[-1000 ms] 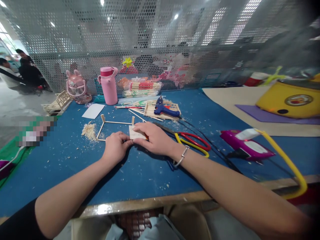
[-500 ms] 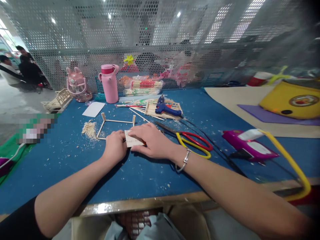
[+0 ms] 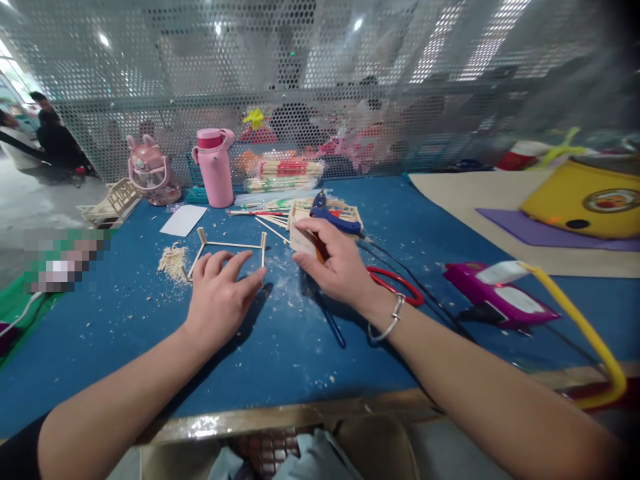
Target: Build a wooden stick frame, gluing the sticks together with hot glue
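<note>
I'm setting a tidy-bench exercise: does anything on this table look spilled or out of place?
Yes. Pale crumbs lie in a loose heap left of the stick frame, with more scattered across the blue table, like spilled debris. The glue gun also lies on a panel of sticks, an odd resting place.

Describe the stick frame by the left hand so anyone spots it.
On the blue table, look beyond the left hand, right of the pale crumbs. The stick frame has short posts at its far corners; the glue gun rests on another stick piece, not this.
</note>
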### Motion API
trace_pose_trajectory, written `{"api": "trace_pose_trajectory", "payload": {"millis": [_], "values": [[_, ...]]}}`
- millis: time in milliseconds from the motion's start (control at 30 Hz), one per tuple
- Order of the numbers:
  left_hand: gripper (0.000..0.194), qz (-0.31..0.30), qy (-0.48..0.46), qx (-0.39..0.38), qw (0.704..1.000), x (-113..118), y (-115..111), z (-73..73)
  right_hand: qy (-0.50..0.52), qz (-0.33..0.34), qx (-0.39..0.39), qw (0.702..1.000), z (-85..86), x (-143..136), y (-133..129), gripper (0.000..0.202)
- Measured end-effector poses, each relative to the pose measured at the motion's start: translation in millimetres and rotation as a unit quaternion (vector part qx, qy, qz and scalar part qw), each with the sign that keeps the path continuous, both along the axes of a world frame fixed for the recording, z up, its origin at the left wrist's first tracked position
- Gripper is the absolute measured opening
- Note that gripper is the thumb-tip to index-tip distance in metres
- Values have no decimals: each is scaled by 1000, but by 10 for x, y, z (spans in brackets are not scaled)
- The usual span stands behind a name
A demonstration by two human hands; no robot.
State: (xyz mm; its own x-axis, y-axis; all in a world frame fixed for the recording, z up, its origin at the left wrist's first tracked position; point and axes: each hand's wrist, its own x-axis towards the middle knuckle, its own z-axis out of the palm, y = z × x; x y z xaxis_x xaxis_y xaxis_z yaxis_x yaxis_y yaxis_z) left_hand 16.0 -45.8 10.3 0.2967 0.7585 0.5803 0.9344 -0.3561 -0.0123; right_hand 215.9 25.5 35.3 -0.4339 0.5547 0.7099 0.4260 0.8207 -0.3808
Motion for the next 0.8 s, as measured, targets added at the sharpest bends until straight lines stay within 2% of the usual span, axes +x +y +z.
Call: {"api": "trace_pose_trajectory", "payload": {"millis": [100, 233, 333, 500, 633, 700, 800], "values": [[24, -13, -37, -18, 999, 10, 16, -19, -25, 16, -19, 999, -25, -26, 2, 35], [28, -1, -156, -112, 981, -3, 83, -62, -63, 54, -41, 996, -67, -50, -8, 36], [20, -5, -202, -166, 965, -2, 148, -89, -78, 68, -44, 994, -94, -74, -23, 36], [14, -24, -216, -195, 956, 7, 222, -123, -116, 90, -37, 988, -104, -161, -87, 34], [17, -34, -193, -217, 956, -2, 243, -140, -198, 106, -33, 974, -104, -244, -123, 32], [18, -36, -192, -222, 955, -1, 245, -136, -205, 84, -37, 975, -115, -254, -106, 31], [19, -41, -209, -224, 951, 10, 240, -122, -156, 37, -32, 987, -137, -233, -68, 31]]}}
